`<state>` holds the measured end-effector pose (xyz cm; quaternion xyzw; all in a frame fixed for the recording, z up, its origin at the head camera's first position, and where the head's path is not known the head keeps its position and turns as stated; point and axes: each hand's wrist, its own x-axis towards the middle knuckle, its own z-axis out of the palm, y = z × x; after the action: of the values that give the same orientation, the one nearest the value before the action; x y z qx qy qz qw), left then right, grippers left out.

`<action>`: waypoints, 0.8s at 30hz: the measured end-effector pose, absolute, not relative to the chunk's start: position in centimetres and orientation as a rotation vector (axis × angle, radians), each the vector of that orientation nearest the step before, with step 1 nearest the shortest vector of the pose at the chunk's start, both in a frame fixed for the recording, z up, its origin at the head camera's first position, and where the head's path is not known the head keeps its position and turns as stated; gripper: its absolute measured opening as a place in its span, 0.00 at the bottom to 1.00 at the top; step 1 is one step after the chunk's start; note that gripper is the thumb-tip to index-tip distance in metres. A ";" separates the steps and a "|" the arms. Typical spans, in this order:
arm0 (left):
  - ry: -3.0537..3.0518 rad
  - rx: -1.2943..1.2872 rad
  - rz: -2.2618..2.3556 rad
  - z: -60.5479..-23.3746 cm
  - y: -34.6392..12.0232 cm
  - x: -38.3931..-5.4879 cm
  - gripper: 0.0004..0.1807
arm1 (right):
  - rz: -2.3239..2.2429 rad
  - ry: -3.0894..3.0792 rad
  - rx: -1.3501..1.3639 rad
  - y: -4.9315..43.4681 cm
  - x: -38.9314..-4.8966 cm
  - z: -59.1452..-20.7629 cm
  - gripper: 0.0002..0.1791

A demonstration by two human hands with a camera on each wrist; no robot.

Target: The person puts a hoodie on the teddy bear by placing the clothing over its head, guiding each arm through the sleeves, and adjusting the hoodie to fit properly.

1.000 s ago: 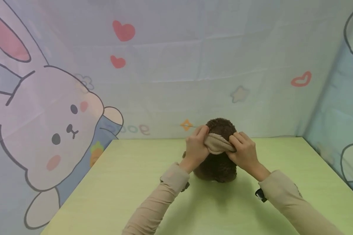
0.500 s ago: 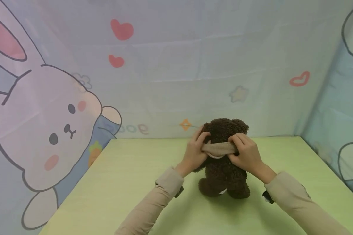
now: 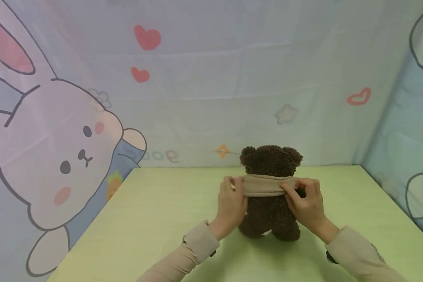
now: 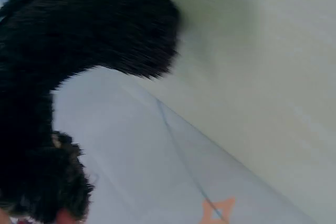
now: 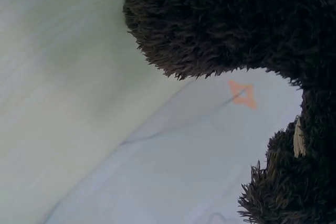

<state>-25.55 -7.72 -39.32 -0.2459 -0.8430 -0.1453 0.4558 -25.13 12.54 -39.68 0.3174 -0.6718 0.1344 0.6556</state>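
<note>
A dark brown plush teddy bear (image 3: 271,211) stands upright on the table, with a small white tag low between its legs. Across its body just below the head runs a beige knitted band of cloth (image 3: 262,185), stretched sideways. My left hand (image 3: 231,203) grips the band's left end. At the right end, my right hand (image 3: 307,201) pinches the cloth between thumb and fingers. The left wrist view shows the bear's dark leg (image 4: 105,24) close up; the right wrist view shows the other leg (image 5: 220,24) and a sliver of beige cloth (image 5: 299,137) against the fur.
A pale green table (image 3: 155,219) lies under the bear. Behind it hangs a printed cloth backdrop (image 3: 204,117) with hearts and a large rabbit (image 3: 81,152) at left. Another printed cloth (image 3: 405,156) closes the right side.
The beige band has moved down from the bear's head to its upper body. The bear has gone from tilted to upright, its ears now showing. Both hands have lowered and spread apart.
</note>
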 end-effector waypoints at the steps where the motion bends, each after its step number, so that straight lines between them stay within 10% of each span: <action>1: -2.174 -0.569 -0.427 -39.2 -7.6 -25.2 0.13 | 0.292 -1.544 0.687 12.6 -24.9 -39.8 0.15; 11: -2.540 -0.699 -0.917 -38.5 -9.4 -25.5 0.20 | 0.251 -1.770 0.493 12.4 -24.0 -40.3 0.18; 24: -2.204 -0.837 0.054 -41.5 -12.1 -27.0 0.15 | 0.457 -1.725 0.572 12.9 -23.5 -41.8 0.19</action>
<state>-26.98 -12.10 -41.50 -0.3279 -0.8639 0.0213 0.3817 -23.54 12.94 -41.79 0.2458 -0.7419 0.1965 0.5921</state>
